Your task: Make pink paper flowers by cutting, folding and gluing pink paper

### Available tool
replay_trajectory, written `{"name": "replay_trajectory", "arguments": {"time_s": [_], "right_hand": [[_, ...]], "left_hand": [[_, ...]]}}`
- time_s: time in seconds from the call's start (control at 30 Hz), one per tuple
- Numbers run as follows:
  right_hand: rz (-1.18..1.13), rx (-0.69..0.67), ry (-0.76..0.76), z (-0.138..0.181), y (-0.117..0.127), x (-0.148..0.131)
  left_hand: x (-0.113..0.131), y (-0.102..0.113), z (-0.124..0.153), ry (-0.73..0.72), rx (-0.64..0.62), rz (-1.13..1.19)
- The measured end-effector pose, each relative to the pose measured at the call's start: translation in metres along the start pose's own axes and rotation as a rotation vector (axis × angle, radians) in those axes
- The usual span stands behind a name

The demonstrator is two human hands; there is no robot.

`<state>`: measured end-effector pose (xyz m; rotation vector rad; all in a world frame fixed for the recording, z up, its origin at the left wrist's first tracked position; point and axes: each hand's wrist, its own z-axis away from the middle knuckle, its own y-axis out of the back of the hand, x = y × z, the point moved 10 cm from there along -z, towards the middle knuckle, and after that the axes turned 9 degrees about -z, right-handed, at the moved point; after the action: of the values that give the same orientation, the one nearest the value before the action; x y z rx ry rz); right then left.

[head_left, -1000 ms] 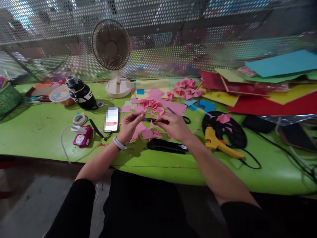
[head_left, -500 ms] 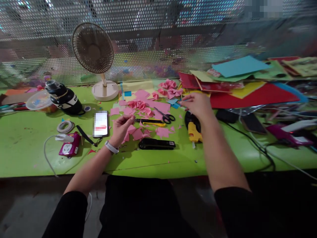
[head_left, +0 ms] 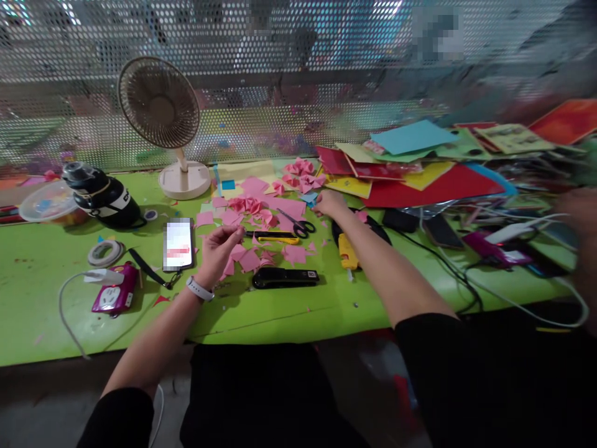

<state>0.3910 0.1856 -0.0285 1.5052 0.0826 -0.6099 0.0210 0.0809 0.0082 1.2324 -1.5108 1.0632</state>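
Note:
My left hand (head_left: 218, 247), a white band on its wrist, is closed in a pinch at the left end of a black-and-yellow utility knife (head_left: 277, 238). What sits between its fingertips is too small to make out. My right hand (head_left: 333, 204) reaches over a glue gun (head_left: 347, 251), fingers curled at the edge of small blue paper pieces (head_left: 308, 197); its grip is partly hidden. Between the hands lie scissors (head_left: 302, 228) and pink paper scraps (head_left: 249, 259). Folded pink paper pieces (head_left: 301, 176) are heaped farther back. A black stapler (head_left: 285, 278) lies nearer me.
On the left are a phone (head_left: 178, 244), tape roll (head_left: 106, 253), purple power adapter (head_left: 114, 289), black bottle (head_left: 103, 194) and fan (head_left: 184, 180). Coloured sheets (head_left: 410, 138) pile up at back right. Cables (head_left: 459, 286) run across the right side. A blurred person's arm (head_left: 585, 230) shows at the right edge.
My right hand has come lower and closer to the blue paper pieces. My left hand keeps its pinch beside the utility knife. The view has swung right, bringing another person's arm into sight.

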Motion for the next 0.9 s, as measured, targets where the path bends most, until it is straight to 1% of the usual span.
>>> {"name": "replay_trajectory", "arguments": {"time_s": [0.23, 0.37, 0.47, 0.57, 0.63, 0.7, 0.8, 0.9], "right_hand": [[0.037, -0.013, -0.019, 0.003, 0.002, -0.002], [0.001, 0.037, -0.004, 0.01, 0.015, -0.006], [-0.072, 0.072, 0.055, 0.025, 0.022, -0.02], [-0.252, 0.003, 0.246, 0.058, 0.017, -0.057], [-0.456, -0.018, 0.47, 0.096, 0.018, -0.095], [-0.544, -0.029, 0.657, 0.138, 0.019, -0.127], [-0.555, 0.0, 0.857, 0.187, 0.017, -0.161], [-0.452, 0.037, 0.973, 0.211, 0.009, -0.177]], "left_hand": [[0.003, -0.003, 0.0, 0.022, 0.0, 0.014], [0.003, -0.004, 0.0, 0.022, -0.012, 0.02], [0.003, -0.008, 0.002, 0.006, -0.053, 0.009], [0.005, -0.014, 0.005, -0.036, -0.11, -0.064], [0.012, -0.015, 0.006, -0.111, -0.107, -0.152], [0.018, -0.016, 0.007, -0.184, -0.108, -0.229], [0.023, -0.018, 0.008, -0.248, -0.119, -0.316], [0.023, -0.02, 0.009, -0.287, -0.136, -0.382]]}}
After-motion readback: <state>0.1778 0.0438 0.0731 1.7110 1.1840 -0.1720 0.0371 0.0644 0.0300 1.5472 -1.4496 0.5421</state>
